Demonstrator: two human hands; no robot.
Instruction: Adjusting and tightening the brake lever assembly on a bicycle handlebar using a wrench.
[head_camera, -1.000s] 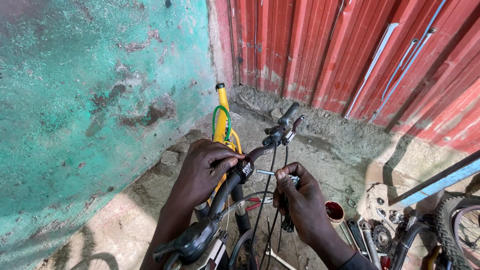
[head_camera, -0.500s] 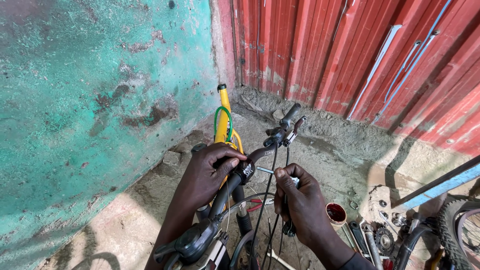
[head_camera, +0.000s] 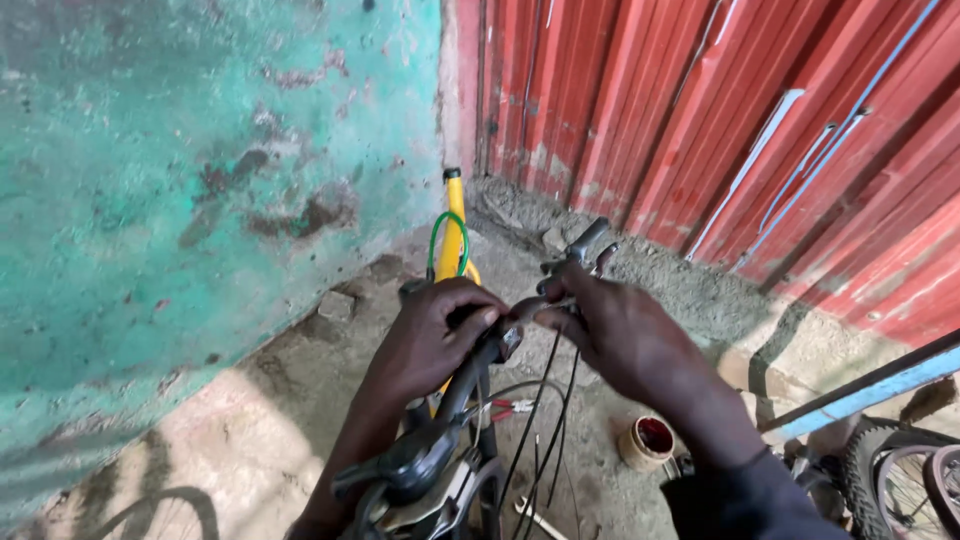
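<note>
Both hands meet on the handlebar (head_camera: 520, 320) at the middle of the view: the left hand (head_camera: 430, 340) has its fingers clenched round the bar near the stem, and the right hand (head_camera: 620, 335) pinches the bar just at 3 o'clock of it, short of the brake lever (head_camera: 585, 245) that sticks out toward 1 o'clock. The black cables (head_camera: 545, 400) hang loose below the hands, so a twist of the bar could snag or kink them, or pull one from its fitting. The bicycle seems to stand with little support, judging by the yellow frame tube (head_camera: 455, 235) leaning toward the green wall (head_camera: 200, 200); a hard push might tip it against that wall or onto the dirt floor (head_camera: 620, 480). The small open tin (head_camera: 645, 442) at 5 o'clock sits close beneath the right forearm and could be knocked over. What the right fingertips actually grip is hidden by the hand itself, and I cannot tell whether a tool is between them. The wheel (head_camera: 900, 480) at 4 o'clock is cut off by the edge, and the small tools on the floor are hard to make out.
</note>
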